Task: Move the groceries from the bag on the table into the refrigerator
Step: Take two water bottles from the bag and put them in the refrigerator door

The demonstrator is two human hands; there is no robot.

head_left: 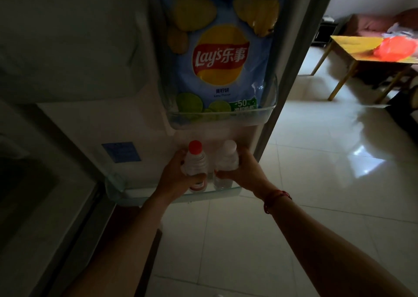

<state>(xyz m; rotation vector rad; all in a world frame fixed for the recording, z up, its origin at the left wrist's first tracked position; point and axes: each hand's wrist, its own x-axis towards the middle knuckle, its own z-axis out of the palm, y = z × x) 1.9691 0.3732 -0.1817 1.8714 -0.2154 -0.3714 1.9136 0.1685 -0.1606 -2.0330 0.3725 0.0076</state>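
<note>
Far left: refrigerator (pixel 67 74) body, dim, detail lost in shadow. Blue sticker (pixel 121 151) on the inner face of its open door.

Lower door shelf (pixel 156 197), clear rail, runs across the foot of the door. Both forearms reach forward and up into it from the bottom of the view, converging.

Left hand (pixel 174 174): thumb side up, fingers curled round the left flank of the red-capped bottle (pixel 195 158), gripping the body below the neck. Bottle upright; its base shows through the clear rail, inside the shelf. Cannot tell whether it rests on the shelf floor.

Above, chips bag (pixel 217 56), blue, standing upright in the upper door shelf (pixel 270 106), its bottom edge behind the clear rail.

White-capped bottle (pixel 226 158) just beside the red-capped one, upright, base also inside the lower shelf. Right hand (pixel 246 172) wraps it from the right, fingers curled round the body, wrist bent slightly inward. Red string bracelet (pixel 277 198) on that wrist.

Right of the door edge: glossy tiled floor (pixel 316 183). Well apart, upper right, a yellow worktop (pixel 352 45) on wooden legs carries the red bag (pixel 395 47), crumpled, blurred.
</note>
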